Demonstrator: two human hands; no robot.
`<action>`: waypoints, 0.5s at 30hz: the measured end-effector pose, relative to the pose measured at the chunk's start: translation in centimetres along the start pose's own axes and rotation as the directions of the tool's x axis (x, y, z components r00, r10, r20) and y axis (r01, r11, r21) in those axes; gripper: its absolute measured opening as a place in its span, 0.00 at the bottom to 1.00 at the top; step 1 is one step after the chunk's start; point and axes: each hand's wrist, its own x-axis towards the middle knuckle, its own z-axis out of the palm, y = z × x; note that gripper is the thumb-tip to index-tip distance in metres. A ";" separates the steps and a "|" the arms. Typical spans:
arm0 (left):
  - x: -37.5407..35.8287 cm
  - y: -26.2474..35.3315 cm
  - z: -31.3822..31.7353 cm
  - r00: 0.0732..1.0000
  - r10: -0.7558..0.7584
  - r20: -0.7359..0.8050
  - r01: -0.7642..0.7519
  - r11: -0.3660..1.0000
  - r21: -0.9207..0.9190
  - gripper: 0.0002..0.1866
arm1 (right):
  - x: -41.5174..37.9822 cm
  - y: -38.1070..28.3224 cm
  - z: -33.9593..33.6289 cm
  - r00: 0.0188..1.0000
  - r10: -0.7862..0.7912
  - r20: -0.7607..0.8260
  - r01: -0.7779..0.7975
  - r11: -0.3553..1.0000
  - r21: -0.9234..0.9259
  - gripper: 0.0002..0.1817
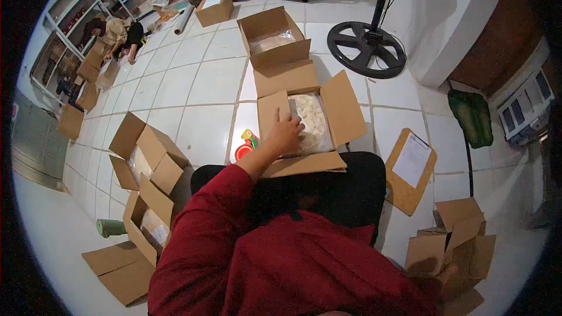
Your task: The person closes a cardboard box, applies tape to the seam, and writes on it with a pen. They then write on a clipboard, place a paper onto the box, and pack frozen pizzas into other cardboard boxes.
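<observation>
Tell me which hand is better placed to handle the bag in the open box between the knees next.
Left, most likely. The left hand is over the box, its fingers at the near-left side of the bag; the right hand is out of view.

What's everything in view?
Front carton: one, brown, before knees
Filled bag: one, clear, inside it
Second carton: one, brown, beyond
Side cartons: two, brown, left
Other cartons: several, brown, background, lower right
Small objects: count unclear, multicoloured, beside front carton
Clipboard: one, brown, right
Stand: one, black, upper right
Bundle: one, green, right
Panelled unit: one, pale, far right
Cylinder: one, green, left
Shelves: several, white, upper left
People: two, mixed clothing, background
Legs: two, black, below
Left hand: one, red-sleeved, at front carton
</observation>
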 end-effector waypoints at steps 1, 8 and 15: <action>-0.2 -0.3 -0.8 0.999 -0.041 -0.021 0.041 0.998 0.039 0.14 | 0.0 0.4 -0.5 1.000 0.006 -0.009 -0.006 1.000 -0.003 0.20; -5.6 -5.5 -6.1 0.832 -0.517 0.201 0.479 0.852 0.210 0.20 | 0.2 0.9 -0.9 1.000 -0.012 -0.003 0.012 1.000 -0.016 0.20; -8.0 -4.4 4.2 0.591 -0.711 0.381 0.805 0.499 -0.319 0.26 | 0.6 1.3 -0.9 1.000 -0.016 0.003 0.016 1.000 -0.011 0.21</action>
